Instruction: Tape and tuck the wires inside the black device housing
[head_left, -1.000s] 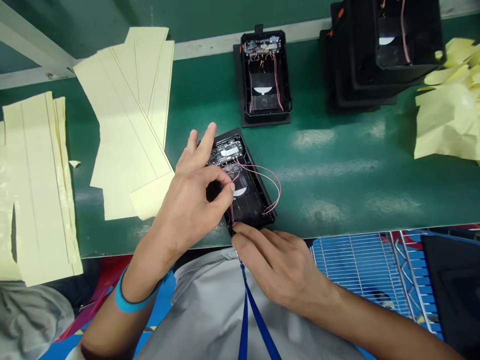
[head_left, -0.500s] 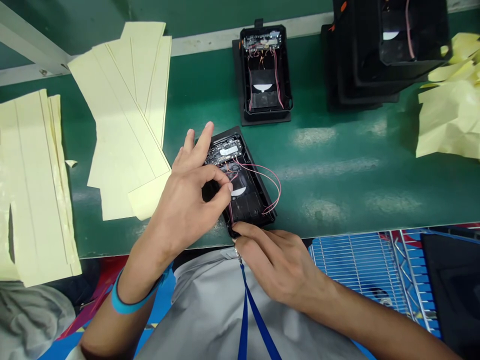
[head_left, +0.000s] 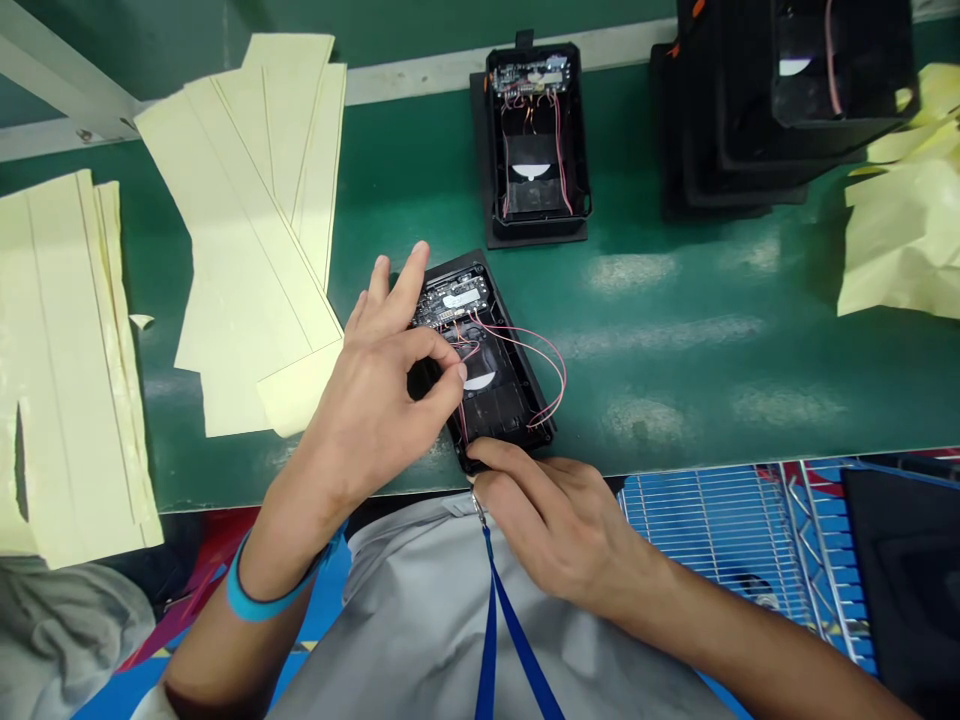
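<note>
The person's left hand point(head_left: 375, 400) hangs over an open black plastic casing point(head_left: 502, 400) that lies slantwise on the green worktop point(head_left: 712, 330), right at its near edge. Thumb and forefinger are pinched together on one of the thin pink wires point(head_left: 551, 365) near the middle of the casing, beside a white half-round patch point(head_left: 478, 381); the other fingers are spread towards the small circuit board point(head_left: 454, 300) at the far end. The right hand point(head_left: 562, 530) lies with bent fingers on the casing's near end. Its thumb is hidden, so I cannot tell whether it clamps the edge or only presses it down.

As for how far this has got, I would say partway: the board sits in place and the wires are joined to it, yet two loops bulge out over the right wall of the casing. In the second black casing point(head_left: 536, 150), farther back, the wires run straight inside the walls.

Flat pale yellow paper sheets point(head_left: 247, 230) lie to the left, crumpled yellow paper point(head_left: 900, 250) to the right, and stacked black trays point(head_left: 750, 110) stand at the back. A blue wire rack point(head_left: 712, 530) sits below the worktop's edge.
</note>
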